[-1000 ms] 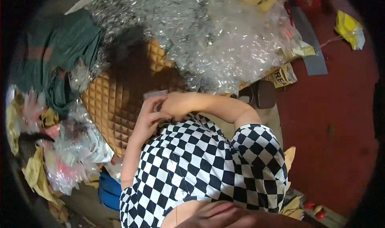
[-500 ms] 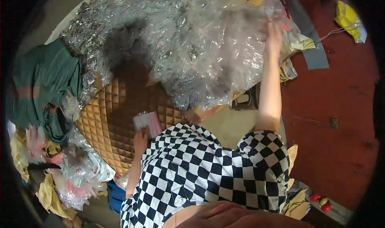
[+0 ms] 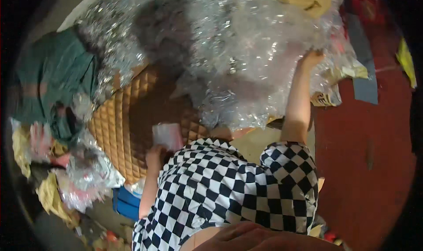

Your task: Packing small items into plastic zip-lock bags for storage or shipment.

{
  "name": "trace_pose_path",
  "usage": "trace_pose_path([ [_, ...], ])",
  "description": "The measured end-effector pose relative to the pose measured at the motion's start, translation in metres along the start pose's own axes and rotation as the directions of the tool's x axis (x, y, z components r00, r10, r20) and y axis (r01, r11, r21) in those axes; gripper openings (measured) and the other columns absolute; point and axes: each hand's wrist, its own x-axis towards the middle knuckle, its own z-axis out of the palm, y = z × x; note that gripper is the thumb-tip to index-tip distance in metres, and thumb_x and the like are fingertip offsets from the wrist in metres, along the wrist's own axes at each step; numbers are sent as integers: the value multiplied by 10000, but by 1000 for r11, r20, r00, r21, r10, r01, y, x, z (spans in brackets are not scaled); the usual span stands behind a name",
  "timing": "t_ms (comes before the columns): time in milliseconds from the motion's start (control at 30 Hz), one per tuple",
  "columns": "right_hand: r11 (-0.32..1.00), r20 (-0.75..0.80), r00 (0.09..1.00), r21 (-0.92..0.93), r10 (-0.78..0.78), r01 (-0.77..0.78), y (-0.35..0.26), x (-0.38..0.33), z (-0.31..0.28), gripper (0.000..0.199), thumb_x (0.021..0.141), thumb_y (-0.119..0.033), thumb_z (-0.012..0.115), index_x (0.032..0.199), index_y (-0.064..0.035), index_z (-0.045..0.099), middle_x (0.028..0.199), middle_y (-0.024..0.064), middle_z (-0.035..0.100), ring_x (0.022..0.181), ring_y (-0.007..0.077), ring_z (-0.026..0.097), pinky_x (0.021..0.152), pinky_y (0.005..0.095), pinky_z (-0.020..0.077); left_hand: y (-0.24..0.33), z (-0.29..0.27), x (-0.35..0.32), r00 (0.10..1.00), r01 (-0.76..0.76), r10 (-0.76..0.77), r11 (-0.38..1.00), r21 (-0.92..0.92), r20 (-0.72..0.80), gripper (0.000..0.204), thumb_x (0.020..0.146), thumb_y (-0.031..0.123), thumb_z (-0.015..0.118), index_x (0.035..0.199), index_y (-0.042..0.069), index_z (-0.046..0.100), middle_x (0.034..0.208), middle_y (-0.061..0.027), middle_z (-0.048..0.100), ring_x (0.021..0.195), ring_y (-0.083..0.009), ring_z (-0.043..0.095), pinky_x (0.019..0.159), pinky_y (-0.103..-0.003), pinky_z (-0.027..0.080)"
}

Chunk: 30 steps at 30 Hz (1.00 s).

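Note:
My right hand is stretched forward and grips the edge of a big heap of clear crinkled plastic wrap that covers the far half of the view. My left hand stays close to my body over a tan quilted cushion. It holds a small pale pink packet. My black-and-white checkered clothing fills the lower middle.
A dark green cloth lies at the left, with a jumble of yellow, pink and clear bags below it. A blue box sits by my left side. Red floor with scraps and a grey strip lies at the right.
My right arm left my left hand and stretched out to the plastic heap, where it took hold. My left hand lowered with the pink packet. The view shifted a little.

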Motion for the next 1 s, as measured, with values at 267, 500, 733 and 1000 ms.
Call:
trace_pose_path([
  [267,745,495,765,-299,-413,596,-95,-20,79,503,766,-56,634,1242,46,510,1217,167,547,1134,276,517,978,373,425,3,10,24,980,-199,199,980,-9,-20,110,885,137,563,933,89,650,859,-186,636,787,-399,616,663,-470,483],
  [500,809,537,820,-382,-199,447,-99,-80,41,462,778,-69,624,1221,19,528,1205,155,564,1116,278,534,959,381,439,-12,0,19,989,-145,144,987,70,31,363,853,46,503,1189,125,615,1031,-173,670,926,-371,641,781,-454,512],
  [733,937,762,647,-238,18,255,-152,-239,37,422,791,-82,615,1200,-9,545,1193,143,581,1097,281,552,941,390,453,-21,-2,-5,1000,-19,20,999,37,-2,329,820,32,491,1109,110,627,1005,-192,652,950,-376,616,800,-479,497],
  [1000,955,983,179,-30,-25,296,-201,-341,92,377,805,-97,604,1176,-41,565,1179,128,600,1075,283,572,919,399,468,-35,-20,-20,995,-103,102,990,94,18,295,827,53,506,1082,111,643,977,-184,652,936,-383,613,788,-466,499],
])
